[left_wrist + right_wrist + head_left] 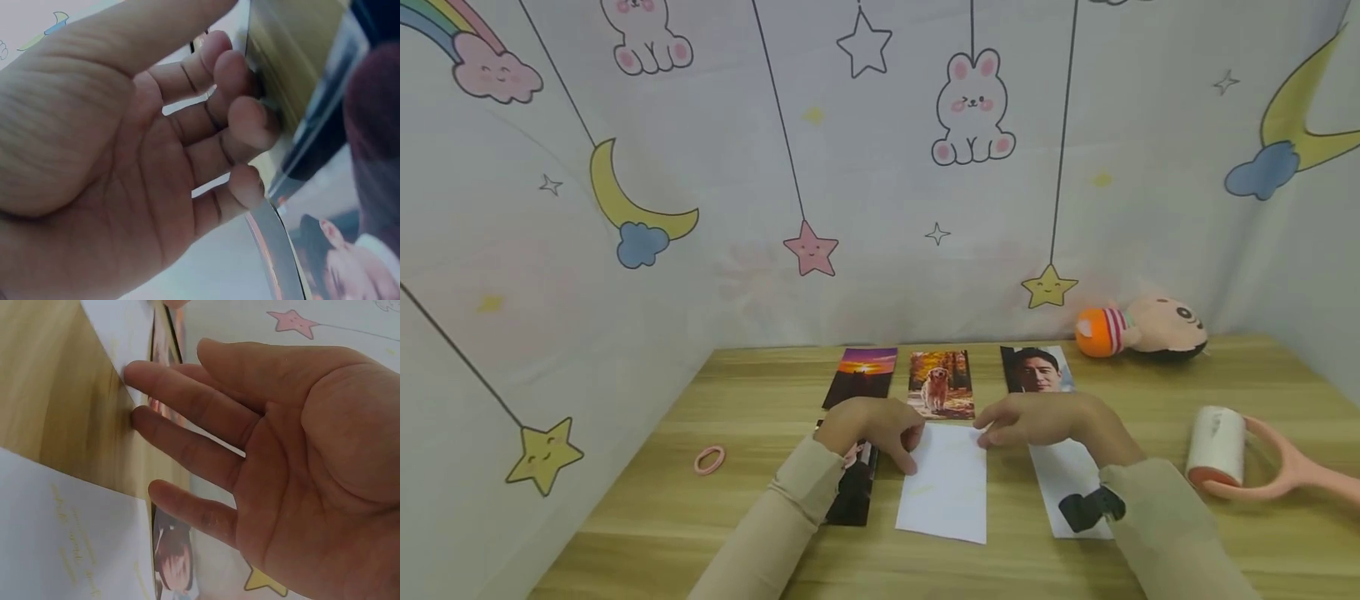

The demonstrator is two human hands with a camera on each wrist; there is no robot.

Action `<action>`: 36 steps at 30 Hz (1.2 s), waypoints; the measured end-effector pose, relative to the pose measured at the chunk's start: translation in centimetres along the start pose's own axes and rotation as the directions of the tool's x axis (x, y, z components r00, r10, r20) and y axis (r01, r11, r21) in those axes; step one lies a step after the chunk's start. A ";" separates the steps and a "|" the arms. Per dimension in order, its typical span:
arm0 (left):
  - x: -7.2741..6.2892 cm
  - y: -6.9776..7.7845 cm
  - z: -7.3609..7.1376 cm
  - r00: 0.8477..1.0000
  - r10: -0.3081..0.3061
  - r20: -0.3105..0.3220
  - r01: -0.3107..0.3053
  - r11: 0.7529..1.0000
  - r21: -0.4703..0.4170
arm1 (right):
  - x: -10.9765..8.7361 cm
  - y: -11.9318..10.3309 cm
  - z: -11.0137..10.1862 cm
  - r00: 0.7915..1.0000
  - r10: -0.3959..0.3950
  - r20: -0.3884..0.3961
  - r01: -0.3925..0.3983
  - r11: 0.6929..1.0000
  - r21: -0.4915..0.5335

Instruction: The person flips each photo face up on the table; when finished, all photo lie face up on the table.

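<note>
A white card (943, 492) lies blank side up between the two hands. My left hand (876, 427) is at its upper left edge, thumb and fingertips at the card, fingers loosely bent in the left wrist view. At the upper right corner, my right hand (1037, 419) touches down with fingers fairly straight and spread, as the right wrist view shows. Under the left wrist lies a dark photo card (852, 492) of a person in a suit, partly hidden. Another white card (1060, 483) with faint yellow writing lies beneath the right wrist.
Along the back lie a sunset photo (861, 375), a dog photo (938, 385) and a portrait photo (1037, 369). A plush doll (1150, 327) rests at the back right. A lint roller (1216, 442) lies on the right, a pink ring (709, 460) on the left.
</note>
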State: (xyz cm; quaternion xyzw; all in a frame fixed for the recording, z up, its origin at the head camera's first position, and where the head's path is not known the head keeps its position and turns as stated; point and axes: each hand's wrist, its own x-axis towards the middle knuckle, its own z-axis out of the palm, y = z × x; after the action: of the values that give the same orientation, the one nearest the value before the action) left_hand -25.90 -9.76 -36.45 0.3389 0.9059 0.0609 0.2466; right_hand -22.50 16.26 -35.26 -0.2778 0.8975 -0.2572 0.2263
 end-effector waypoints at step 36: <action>-0.9 1.2 0.7 0.996 -0.094 0.003 0.093 0.990 0.101 | -0.3 0.4 -0.1 0.996 -0.034 0.082 0.024 0.993 0.116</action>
State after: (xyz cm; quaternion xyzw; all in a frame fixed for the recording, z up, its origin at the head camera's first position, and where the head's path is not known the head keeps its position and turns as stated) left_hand -24.26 -9.50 -36.36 0.3083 0.9217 0.0021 0.2354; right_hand -22.54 16.76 -35.32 -0.2880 0.8667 -0.2997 0.2757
